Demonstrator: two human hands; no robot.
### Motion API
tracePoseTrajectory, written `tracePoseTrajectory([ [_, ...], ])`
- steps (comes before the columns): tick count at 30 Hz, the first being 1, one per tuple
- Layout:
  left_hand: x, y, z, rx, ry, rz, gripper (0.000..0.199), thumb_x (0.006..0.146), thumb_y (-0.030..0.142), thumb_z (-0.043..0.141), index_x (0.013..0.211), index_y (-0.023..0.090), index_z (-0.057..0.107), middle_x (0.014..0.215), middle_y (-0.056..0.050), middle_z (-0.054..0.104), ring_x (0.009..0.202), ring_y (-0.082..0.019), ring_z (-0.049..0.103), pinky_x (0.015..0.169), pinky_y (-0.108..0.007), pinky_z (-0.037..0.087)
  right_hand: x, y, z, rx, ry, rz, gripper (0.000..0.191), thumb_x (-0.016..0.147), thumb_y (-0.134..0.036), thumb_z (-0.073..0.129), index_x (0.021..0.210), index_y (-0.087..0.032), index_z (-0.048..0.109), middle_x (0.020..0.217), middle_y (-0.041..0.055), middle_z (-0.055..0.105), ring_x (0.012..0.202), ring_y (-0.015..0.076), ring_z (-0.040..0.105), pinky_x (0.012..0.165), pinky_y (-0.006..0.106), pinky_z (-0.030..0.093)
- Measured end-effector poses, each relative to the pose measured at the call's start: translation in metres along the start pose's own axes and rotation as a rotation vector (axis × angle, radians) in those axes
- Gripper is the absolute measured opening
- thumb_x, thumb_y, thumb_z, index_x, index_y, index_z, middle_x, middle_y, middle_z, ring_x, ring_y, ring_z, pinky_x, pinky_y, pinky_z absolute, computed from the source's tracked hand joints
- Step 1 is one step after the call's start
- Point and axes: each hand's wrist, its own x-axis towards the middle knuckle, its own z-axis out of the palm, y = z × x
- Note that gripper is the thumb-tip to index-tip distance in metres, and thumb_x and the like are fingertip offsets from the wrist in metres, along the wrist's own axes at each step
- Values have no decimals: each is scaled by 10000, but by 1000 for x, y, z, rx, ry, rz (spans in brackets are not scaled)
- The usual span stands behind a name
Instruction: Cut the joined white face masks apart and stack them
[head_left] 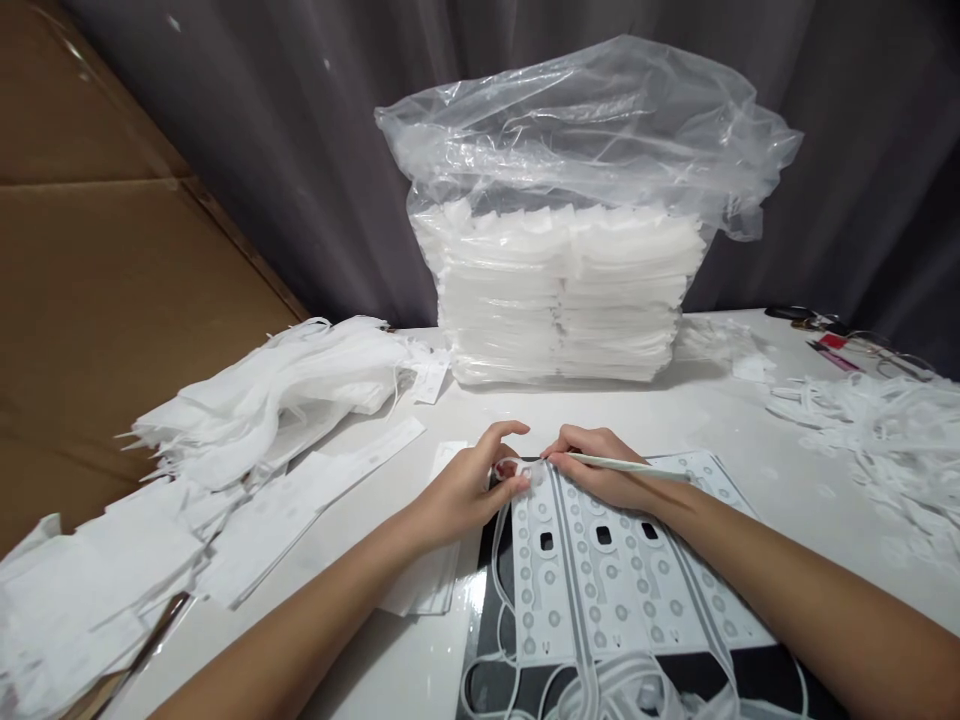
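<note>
A white patterned sheet [622, 600] with round marks and small dark cut-outs lies on a black board [491, 605]. Grey-edged strips run down it to a tangle of pale ribbon [637, 690] at the bottom. At the sheet's top left corner, my left hand [480, 480] pinches a thin white strip between thumb and fingers. Just to its right my right hand [600, 465] has its fingers closed at the upper end of the strips, with a slim pale green tool [630, 465] in it, pointing right over the wrist. The tool's tip is hidden by the fingers.
A clear plastic bag [562, 290] of stacked white pieces stands at the back. White fabric pieces [277, 390] and flat sheets [112, 560] lie at left, beside a cardboard box [112, 300]. Scraps [892, 430] and small tools [836, 355] are at right.
</note>
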Motion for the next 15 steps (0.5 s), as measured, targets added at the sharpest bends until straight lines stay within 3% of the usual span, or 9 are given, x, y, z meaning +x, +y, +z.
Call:
tracePoseTrajectory([
  [7,2,0,-11,2,-144,49,239,905,310,541,1124,233,596,1054,-45,649,841,-166,581,763,-318,466,0,4,11,-173,131,-142,193,955,-279,407,811,-225,524,855,42,655,752,181,599,673,310,449],
  [11,1,2,-18,-10,-251,76,297,909,314,541,1193,241,590,1133,-65,650,963,-207,600,823,-351,474,1,9,17,-237,193,-184,206,970,-269,370,799,-232,479,866,60,649,793,198,604,702,330,458],
  [13,-1,5,-19,23,-312,103,272,926,323,515,1171,240,599,1100,-66,654,951,-207,600,830,-360,474,1,11,20,-272,206,-216,205,972,-257,358,800,-233,467,862,66,642,817,206,604,719,336,460],
  [15,-2,10,-19,124,-299,129,221,933,349,497,1039,221,644,1009,-73,646,939,-218,580,841,-387,467,0,12,22,-308,198,-253,206,970,-244,352,797,-234,462,848,72,634,838,216,599,739,344,458],
])
